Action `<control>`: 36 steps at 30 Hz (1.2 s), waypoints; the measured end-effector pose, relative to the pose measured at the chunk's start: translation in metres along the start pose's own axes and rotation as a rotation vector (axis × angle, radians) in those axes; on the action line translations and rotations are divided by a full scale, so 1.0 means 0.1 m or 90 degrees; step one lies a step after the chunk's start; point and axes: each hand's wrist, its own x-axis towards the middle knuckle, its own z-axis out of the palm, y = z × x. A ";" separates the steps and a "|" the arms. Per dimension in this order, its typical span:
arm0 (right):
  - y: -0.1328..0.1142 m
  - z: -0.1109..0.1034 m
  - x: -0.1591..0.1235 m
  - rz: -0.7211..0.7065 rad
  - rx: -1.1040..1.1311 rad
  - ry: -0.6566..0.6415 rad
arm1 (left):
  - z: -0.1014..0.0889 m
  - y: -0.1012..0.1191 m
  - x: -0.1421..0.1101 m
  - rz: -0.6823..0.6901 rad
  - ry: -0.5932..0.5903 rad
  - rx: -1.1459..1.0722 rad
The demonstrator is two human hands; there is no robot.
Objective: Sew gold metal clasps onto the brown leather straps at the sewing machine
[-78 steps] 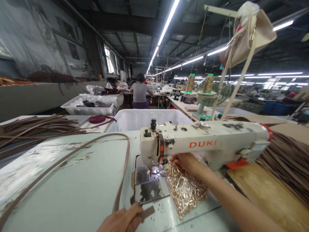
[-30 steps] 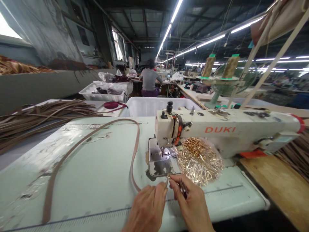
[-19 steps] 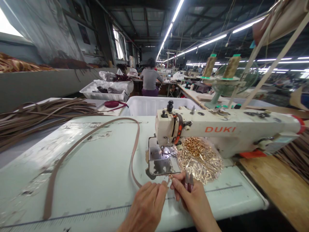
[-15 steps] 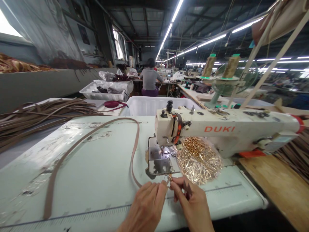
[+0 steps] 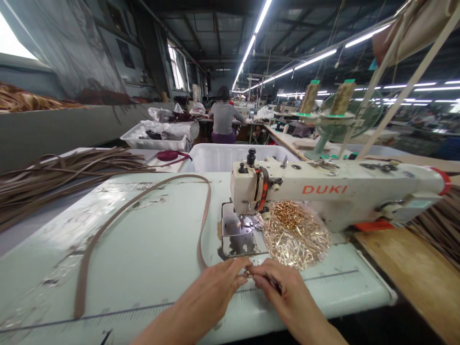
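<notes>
- Left hand point(image 5: 219, 287): fingers drawn together, tips pinching the near end of the brown strap point(image 5: 143, 211) at the front of the table, meeting the other hand.
- Right hand point(image 5: 283, 292): fingertips pinched on a small gold metal fitting point(image 5: 247, 273), held against the strap end; a thin dark tool lies across its fingers, kind unclear.
- Brown strap: one long loop lying flat on the pale green table point(image 5: 143, 258), running from the hands up past the needle plate, curving left and back to the table's near-left edge.
- Progress, as judged: fitting and strap end are being joined by hand, just in front of the needle plate point(image 5: 239, 237); nothing lies under the presser foot, so stitching appears not yet begun.
- Bag of gold fittings point(image 5: 296, 232): clear bag, heaped, beneath the machine arm, just beyond the right hand.
- Sewing machine point(image 5: 334, 191): cream body, marked DUKI in orange.
- Pile of brown straps point(image 5: 61, 172): loose heap, far left of the table.
- White bin point(image 5: 223, 160): behind the machine.
- Thread cones point(image 5: 341, 98): two, on a stand, right rear.
- Person point(image 5: 223, 120): seated well apart, back turned.
</notes>
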 end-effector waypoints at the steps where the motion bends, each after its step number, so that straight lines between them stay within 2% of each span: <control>1: -0.01 -0.04 0.01 0.037 0.032 -0.026 | -0.06 0.01 -0.01 0.000 -0.016 -0.015; 4: 0.02 -0.12 0.03 0.132 0.188 -0.091 | -0.18 0.04 -0.04 0.002 -0.034 -0.064; 7: 0.05 -0.15 0.02 0.145 0.262 -0.121 | -0.22 0.08 -0.06 -0.035 -0.044 -0.100; 9: 0.01 -0.15 0.03 0.109 0.191 -0.106 | -0.22 0.09 -0.06 -0.056 -0.031 -0.084; 12: -0.09 -0.12 0.05 0.033 0.002 -0.089 | -0.18 0.09 -0.05 -0.022 0.004 -0.051; 15: -0.14 -0.06 0.06 0.023 -0.109 -0.093 | -0.15 0.08 -0.03 0.004 0.003 -0.044; 20: -0.11 0.01 0.05 0.006 -0.121 -0.084 | -0.19 0.07 -0.04 -0.027 -0.025 -0.092; 26: -0.09 0.04 0.05 0.009 -0.099 -0.027 | -0.19 0.06 -0.01 -0.057 0.058 -0.081; 30: 0.00 0.11 0.12 0.068 -0.013 -0.004 | -0.24 0.01 0.12 -0.051 0.051 -0.066; 33: 0.11 0.15 0.26 0.153 0.078 -0.029 | -0.33 -0.10 0.32 0.010 0.008 0.006; 35: 0.18 0.13 0.40 0.158 0.035 -0.046 | -0.38 -0.22 0.50 0.058 -0.030 0.087; 36: 0.21 0.11 0.48 0.138 -0.035 -0.047 | -0.41 -0.28 0.60 0.076 -0.047 0.121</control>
